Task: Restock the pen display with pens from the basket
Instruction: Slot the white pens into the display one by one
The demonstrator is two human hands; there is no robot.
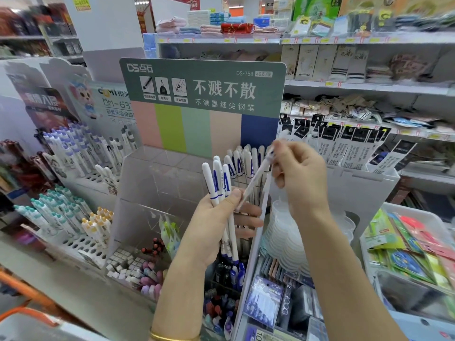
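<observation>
Pens (219, 190) stand bunched in the left hand (216, 227), fingers curled round them; right hand (299, 179) pinches one blurred pen (256, 179) near the pen display (204, 94).

Pens (216, 183) glossy white plastic; display header (204, 87) matt printed card.

A shop: price-tagged shelves (246, 41) of goods and a branded pen display (202, 94).
</observation>
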